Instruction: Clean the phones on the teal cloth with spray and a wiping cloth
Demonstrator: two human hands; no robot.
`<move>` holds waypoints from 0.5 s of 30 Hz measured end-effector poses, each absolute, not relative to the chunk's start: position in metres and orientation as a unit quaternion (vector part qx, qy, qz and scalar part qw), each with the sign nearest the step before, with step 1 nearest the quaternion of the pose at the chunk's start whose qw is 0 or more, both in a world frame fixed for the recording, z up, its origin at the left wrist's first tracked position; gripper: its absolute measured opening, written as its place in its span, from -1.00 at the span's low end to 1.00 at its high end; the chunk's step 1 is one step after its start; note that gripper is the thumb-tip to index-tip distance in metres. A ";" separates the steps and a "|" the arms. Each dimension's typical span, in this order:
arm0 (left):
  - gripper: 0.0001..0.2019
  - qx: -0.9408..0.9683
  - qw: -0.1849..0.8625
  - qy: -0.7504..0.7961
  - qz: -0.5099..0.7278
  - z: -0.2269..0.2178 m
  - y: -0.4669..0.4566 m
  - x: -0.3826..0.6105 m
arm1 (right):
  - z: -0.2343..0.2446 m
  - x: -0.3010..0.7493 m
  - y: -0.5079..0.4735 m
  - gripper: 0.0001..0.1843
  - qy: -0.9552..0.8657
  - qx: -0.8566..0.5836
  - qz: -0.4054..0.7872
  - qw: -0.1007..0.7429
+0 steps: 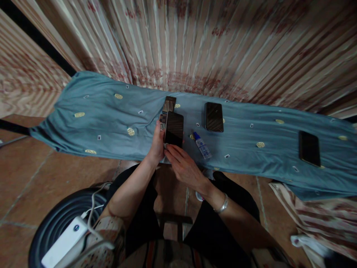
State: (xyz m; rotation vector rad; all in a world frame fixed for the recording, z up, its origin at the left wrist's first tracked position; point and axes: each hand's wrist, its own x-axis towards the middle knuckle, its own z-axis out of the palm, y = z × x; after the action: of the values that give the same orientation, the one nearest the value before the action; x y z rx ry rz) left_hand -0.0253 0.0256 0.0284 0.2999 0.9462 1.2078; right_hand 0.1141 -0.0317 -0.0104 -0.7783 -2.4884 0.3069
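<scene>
My left hand (157,143) grips a dark smartphone (174,128) along its left side, its screen facing up. The fingers of my right hand (184,165) are closed at the phone's lower left corner, on something small and pale that I cannot make out. Just behind the phone lies a dark, shiny flat piece (169,104), with a checkered item (163,118) partly hidden by the phone. To the right of my hands is a clear bottle (203,147) with a blue cap, lying on its side.
A blue-green patterned cloth (111,119) covers the long narrow table. Two more dark phones lie on it, one behind the bottle (214,117) and one far right (309,148). Pleated curtains (178,44) hang behind. At lower left, a white power bank (65,242) with cables rests on a black round stool (41,230).
</scene>
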 end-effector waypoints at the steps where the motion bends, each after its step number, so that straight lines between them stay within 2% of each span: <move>1: -0.28 0.138 0.712 0.426 0.541 0.029 0.026 -0.026 | -0.011 0.114 -0.032 -0.36 -0.916 -0.286 0.114 0.256; 4: -0.27 0.144 0.709 0.433 0.538 0.033 0.027 -0.028 | -0.013 0.113 -0.034 -0.31 -0.914 -0.284 0.115 0.266; 9: -0.30 0.141 0.687 0.444 0.558 0.037 0.028 -0.029 | -0.012 0.112 -0.036 -0.39 -0.914 -0.270 0.089 0.290; 15: -0.25 0.145 0.687 0.437 0.562 0.037 0.031 -0.031 | -0.016 0.113 -0.038 -0.37 -0.911 -0.295 0.088 0.273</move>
State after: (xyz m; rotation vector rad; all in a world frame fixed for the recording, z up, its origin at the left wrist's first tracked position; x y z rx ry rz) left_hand -0.0309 0.0305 0.0365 0.3245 0.9786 1.2584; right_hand 0.1132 -0.0380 -0.0157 -0.7942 -2.4526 0.2356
